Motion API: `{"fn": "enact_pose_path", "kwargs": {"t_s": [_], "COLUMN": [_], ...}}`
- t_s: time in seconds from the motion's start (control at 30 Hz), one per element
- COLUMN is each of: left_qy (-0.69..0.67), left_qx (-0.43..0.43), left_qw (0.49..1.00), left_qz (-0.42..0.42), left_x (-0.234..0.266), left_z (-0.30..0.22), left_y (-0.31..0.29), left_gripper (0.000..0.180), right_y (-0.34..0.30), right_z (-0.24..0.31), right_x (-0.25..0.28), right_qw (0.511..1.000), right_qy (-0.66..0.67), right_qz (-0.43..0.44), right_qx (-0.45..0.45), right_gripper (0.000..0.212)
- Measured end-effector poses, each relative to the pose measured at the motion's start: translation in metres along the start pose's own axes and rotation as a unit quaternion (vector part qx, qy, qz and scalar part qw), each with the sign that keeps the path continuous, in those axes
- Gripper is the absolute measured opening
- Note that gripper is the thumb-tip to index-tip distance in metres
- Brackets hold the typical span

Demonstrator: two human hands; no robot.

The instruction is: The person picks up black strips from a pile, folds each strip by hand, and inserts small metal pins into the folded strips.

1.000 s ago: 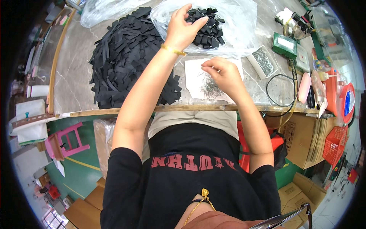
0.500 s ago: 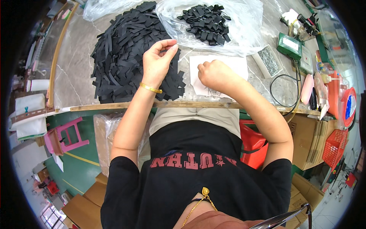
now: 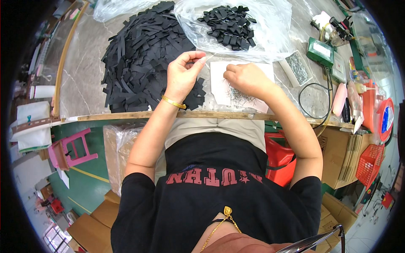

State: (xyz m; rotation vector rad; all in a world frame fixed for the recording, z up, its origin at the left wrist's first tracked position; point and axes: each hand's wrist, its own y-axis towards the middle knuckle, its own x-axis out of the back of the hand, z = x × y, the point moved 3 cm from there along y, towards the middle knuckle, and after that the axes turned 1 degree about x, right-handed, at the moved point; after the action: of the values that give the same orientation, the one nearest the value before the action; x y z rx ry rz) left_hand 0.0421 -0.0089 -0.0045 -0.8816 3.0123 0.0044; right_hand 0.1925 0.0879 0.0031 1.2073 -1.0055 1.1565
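Note:
My left hand [image 3: 182, 76], with a gold bangle at the wrist, is raised over the right edge of a big heap of black fabric strips [image 3: 141, 59]. Its thumb and index finger are pinched; whatever they hold is too small to make out. My right hand [image 3: 249, 79] is closed, fingertips pointing left, above a white sheet [image 3: 218, 89]. Loose thin metal pins [image 3: 240, 98] lie on that sheet beneath the hand. I cannot tell what the right fingertips grip. Beyond the hands, folded black fabric pieces [image 3: 230, 29] lie in a clear plastic bag [image 3: 270, 25].
A white box [image 3: 298, 69] full of metal pins stands right of the sheet. Farther right are a green device [image 3: 319, 51] with a black cable [image 3: 306, 90] and a pink bottle-like object [image 3: 339, 99]. The table's wooden edge [image 3: 126, 117] runs in front of me.
My left hand has moved right and slightly down, its pinch kept. The right hand has shifted a little right, uncovering more of the pins on the sheet.

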Motion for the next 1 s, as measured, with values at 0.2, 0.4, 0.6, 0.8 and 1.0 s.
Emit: {"fn": "enact_pose_path", "kwargs": {"t_s": [0.2, 0.4, 0.6, 0.8, 1.0], "left_qy": [-0.016, 0.013, 0.005, -0.010, -0.034], "left_qx": [0.030, 0.037, 0.015, 0.022, 0.033], "left_qw": [0.997, 0.998, 0.999, 1.000, 0.999], "left_qz": [0.062, 0.054, 0.033, 0.017, 0.022], "left_x": [-0.014, -0.020, -0.009, -0.003, -0.004], "left_z": [0.012, 0.018, 0.015, 0.015, 0.018], "left_y": [-0.016, -0.021, -0.019, -0.020, -0.021], "left_gripper": [0.020, 0.020, 0.019, 0.018, 0.018], "right_y": [-0.009, -0.007, 0.001, 0.007, 0.014], "right_z": [-0.010, -0.003, 0.006, 0.013, 0.017], "right_x": [0.005, -0.008, -0.005, -0.004, -0.005], "right_qw": [0.947, 0.992, 0.999, 0.994, 0.987], "right_qy": [0.277, 0.106, -0.035, -0.085, -0.114], "right_qz": [-0.100, -0.040, 0.021, 0.045, 0.084], "right_qx": [-0.130, -0.062, -0.004, 0.043, 0.077], "right_gripper": [0.008, 0.007, 0.007, 0.006, 0.007]}}
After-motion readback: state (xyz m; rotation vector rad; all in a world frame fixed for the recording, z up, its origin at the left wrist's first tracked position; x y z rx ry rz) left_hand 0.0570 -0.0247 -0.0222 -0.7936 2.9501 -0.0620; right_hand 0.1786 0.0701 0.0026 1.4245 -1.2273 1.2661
